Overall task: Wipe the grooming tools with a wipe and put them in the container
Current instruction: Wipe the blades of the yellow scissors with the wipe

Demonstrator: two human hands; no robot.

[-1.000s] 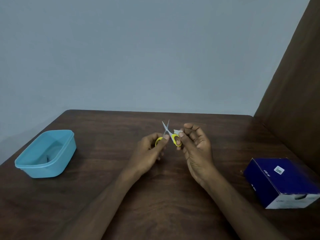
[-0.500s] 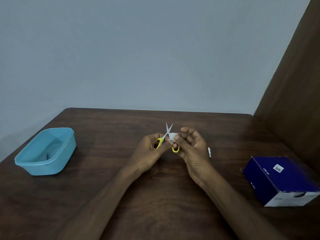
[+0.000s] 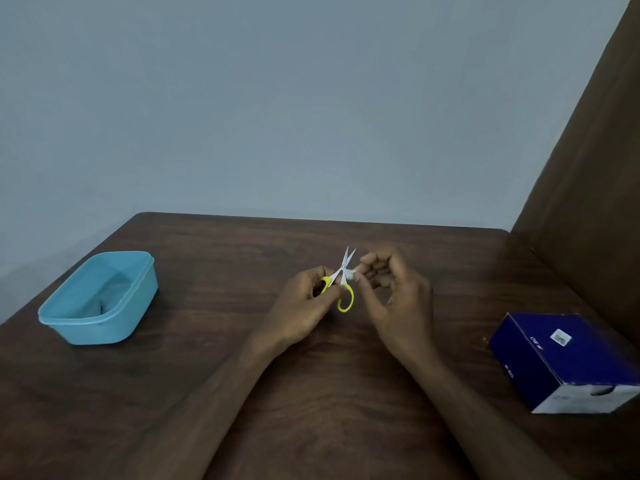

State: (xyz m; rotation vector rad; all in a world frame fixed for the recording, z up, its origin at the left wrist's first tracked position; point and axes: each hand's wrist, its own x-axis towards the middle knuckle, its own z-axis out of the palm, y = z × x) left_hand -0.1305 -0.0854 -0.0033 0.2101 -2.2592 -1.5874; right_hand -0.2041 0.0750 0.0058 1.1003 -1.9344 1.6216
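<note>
Small scissors (image 3: 346, 271) with yellow handles and slightly parted silver blades point up and away over the middle of the table. My left hand (image 3: 304, 306) grips one yellow handle loop; the other loop hangs free below. My right hand (image 3: 394, 292) pinches a small white wipe (image 3: 352, 274) against the blade near the pivot. The light blue container (image 3: 97, 299) sits open at the far left with something dark lying inside it.
A dark blue cardboard box (image 3: 568, 358) lies on the table's right side. The brown wooden table (image 3: 225, 265) meets a pale wall at the back and a brown panel (image 3: 595, 188) on the right.
The wipe in my right hand has slid along the scissors near the pivot, and the scissors have tilted slightly. The view has shifted a little.
</note>
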